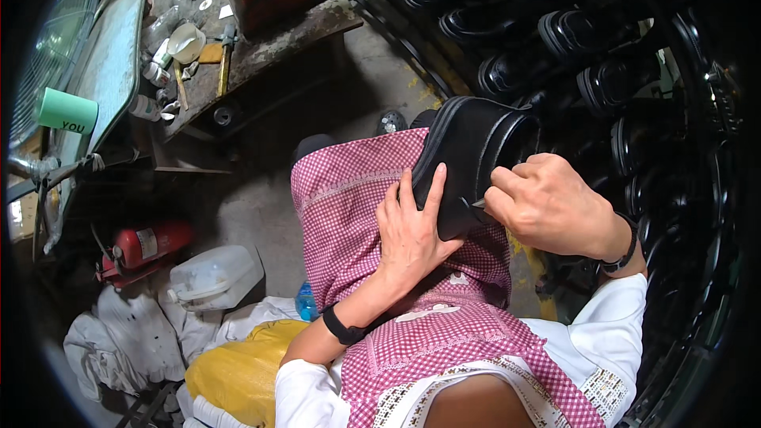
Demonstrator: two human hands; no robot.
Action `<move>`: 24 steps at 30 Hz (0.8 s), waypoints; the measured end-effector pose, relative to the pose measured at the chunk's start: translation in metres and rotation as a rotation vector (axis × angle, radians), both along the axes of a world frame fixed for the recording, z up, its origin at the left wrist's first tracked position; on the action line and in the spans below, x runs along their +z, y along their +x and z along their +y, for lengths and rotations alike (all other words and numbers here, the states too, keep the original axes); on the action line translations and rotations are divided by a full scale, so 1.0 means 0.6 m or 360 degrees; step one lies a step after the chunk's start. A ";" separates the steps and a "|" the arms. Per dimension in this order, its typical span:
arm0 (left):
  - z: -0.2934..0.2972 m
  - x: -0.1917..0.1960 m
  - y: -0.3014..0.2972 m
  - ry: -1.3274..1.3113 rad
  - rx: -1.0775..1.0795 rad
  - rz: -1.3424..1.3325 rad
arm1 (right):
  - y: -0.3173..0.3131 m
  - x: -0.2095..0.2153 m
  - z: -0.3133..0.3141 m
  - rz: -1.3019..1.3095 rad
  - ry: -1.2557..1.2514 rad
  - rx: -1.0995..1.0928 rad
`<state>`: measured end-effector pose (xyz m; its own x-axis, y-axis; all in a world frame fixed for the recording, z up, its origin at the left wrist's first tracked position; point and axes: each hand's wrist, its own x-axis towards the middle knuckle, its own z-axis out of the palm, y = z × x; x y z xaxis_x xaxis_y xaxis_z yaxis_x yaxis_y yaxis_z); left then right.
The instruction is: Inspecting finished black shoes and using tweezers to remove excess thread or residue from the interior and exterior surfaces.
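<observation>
A black leather shoe (454,154) rests on my lap, over a red-and-white checked apron (349,190). My left hand (414,222) holds the shoe against my lap, with its fingers spread over the near left side and the thumb lower down. At the shoe's right side, my right hand (537,200) is closed with the fingers curled in. A small pointed metal blade (479,203) sticks out from it toward the shoe's surface; its handle is hidden in the fist. Whether the blade's tip touches the leather I cannot tell.
Racks of black shoes (563,36) stand close on the right. A worn workbench (269,47) with a hammer (227,59) and a white cup (186,43) is at the far left. Nearer lie a red fire extinguisher (151,246), a plastic jug (218,276) and a yellow sack (238,372).
</observation>
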<state>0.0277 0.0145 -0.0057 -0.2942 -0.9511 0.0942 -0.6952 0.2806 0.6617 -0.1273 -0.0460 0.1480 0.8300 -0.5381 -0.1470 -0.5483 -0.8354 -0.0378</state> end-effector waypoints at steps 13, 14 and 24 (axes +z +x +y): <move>-0.004 0.005 0.007 0.0013 -0.0016 0.0015 | 0.003 0.000 -0.016 -0.0096 -0.0032 -0.0216; -0.004 0.008 0.006 0.0036 -0.0014 -0.0005 | 0.006 0.002 -0.018 -0.0013 -0.0008 -0.0116; -0.022 -0.045 0.031 0.0079 0.0088 0.0600 | -0.056 -0.028 -0.010 -0.1787 0.0187 -0.0915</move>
